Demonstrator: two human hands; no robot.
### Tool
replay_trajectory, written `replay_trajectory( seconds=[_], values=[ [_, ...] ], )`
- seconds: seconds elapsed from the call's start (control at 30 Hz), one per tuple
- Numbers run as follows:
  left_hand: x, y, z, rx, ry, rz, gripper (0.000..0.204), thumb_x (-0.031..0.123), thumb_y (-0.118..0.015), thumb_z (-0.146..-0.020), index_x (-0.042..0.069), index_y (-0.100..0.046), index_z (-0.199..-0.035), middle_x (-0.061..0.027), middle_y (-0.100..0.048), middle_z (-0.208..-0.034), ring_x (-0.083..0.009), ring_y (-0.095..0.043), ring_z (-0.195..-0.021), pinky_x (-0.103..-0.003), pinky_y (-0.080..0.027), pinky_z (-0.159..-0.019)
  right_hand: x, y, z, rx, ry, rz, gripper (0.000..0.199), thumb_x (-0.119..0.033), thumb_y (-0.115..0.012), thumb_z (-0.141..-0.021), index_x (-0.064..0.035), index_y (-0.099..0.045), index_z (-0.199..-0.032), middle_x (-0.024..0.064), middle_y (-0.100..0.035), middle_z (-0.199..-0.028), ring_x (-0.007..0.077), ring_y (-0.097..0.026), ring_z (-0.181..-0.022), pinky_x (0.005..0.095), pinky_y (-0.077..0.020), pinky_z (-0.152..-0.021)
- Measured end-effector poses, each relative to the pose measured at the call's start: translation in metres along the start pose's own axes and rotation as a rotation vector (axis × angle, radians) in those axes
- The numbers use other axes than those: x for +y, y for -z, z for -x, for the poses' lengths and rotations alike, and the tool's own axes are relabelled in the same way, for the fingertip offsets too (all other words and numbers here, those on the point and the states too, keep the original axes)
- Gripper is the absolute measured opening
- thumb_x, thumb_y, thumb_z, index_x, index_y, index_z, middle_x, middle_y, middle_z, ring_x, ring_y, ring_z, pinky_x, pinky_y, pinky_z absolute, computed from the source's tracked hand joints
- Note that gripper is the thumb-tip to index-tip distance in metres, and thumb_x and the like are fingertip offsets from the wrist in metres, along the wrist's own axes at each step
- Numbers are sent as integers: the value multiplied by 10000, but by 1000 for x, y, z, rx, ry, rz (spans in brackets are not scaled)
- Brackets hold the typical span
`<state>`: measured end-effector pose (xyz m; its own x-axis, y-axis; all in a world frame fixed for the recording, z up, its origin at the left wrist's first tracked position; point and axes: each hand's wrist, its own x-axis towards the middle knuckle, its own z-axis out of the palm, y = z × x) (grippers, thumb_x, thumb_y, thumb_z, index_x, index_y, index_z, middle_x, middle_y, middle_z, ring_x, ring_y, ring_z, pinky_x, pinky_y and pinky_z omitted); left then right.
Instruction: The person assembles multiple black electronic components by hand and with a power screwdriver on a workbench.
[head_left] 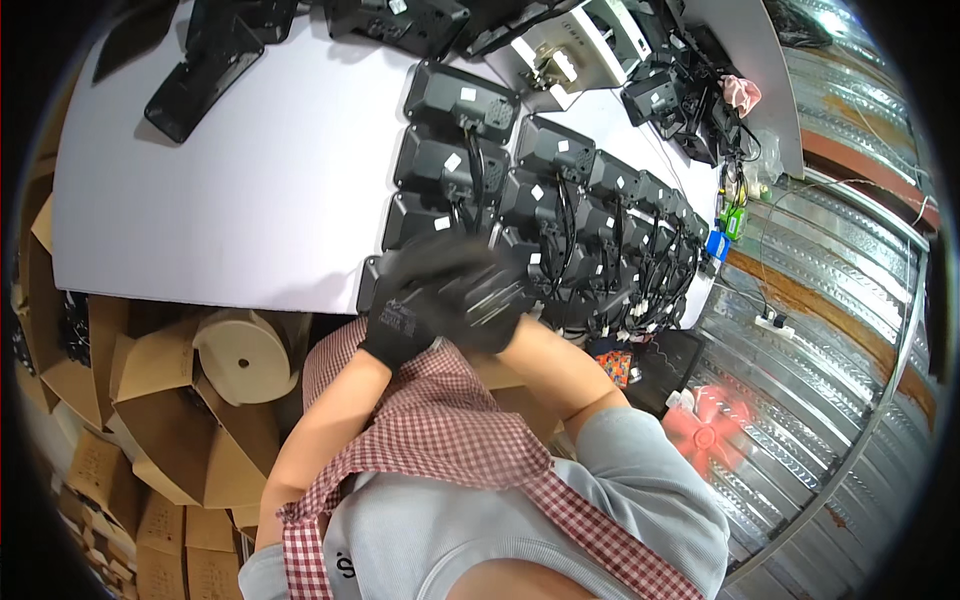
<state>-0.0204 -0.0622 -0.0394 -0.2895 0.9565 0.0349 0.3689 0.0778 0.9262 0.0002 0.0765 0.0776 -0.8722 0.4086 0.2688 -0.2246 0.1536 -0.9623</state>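
Note:
Both my hands wear dark gloves and come together over the front edge of the white table [220, 220]. My left hand [408, 305] overlaps my right hand [492, 308], and motion smears the fingers of both. Whether anything lies between them is hidden. Just beyond and beneath the hands, black plastic device housings [440, 160] lie in rows, each with a small white sticker. Black cables [566, 225] run from many of them, ending in a tangle with pale connectors near the front edge. The closest housing [370, 283] is partly covered by my gloves.
More black units [205, 85] lie along the far side. A metal-faced box [560, 60] stands at the back beside piled black parts [700, 110]. Below the table on the left are open cardboard boxes [160, 420] and a white roll [243, 355]. A red fan [705, 432] is at right.

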Motion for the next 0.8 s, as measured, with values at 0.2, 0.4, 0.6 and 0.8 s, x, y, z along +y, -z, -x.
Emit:
replay_trajectory(
  seconds=[0.2,0.4,0.6,0.8],
  values=[
    [14,8,-4,-60,49,-252,376,209,-642,-784,102,-618,-1143,-111,-606,-1107,-331,-541,-1076,-487,-409,-956,8,115,-64,848,232,266,256,-242,-562,-939,-29,-490,-1063,134,-630,-953,208,-624,-869,374,-524,-811],
    [7,3,1,4,-6,-278,392,199,-640,-774,97,-618,-1152,-119,-604,-1108,-336,-541,-1086,-483,-405,-955,39,154,-91,730,472,382,197,7,-640,-849,7,-567,-1032,127,-665,-873,207,-663,-817,324,-566,-752],
    [5,0,6,49,3,-223,363,172,-637,-779,88,-626,-1132,-130,-606,-1149,-342,-546,-1068,-463,-419,-944,39,151,-92,668,260,391,155,-119,-635,-905,-14,-596,-1013,72,-647,-886,165,-635,-799,334,-524,-745],
    [-1,-1,10,102,-37,-252,304,174,-631,-804,75,-634,-1091,-123,-615,-1132,-327,-553,-1082,-457,-443,-930,-3,63,-22,434,-62,-370,210,-278,-528,-974,-162,-544,-1148,61,-613,-1025,212,-574,-941,423,-466,-905]
  ],
)
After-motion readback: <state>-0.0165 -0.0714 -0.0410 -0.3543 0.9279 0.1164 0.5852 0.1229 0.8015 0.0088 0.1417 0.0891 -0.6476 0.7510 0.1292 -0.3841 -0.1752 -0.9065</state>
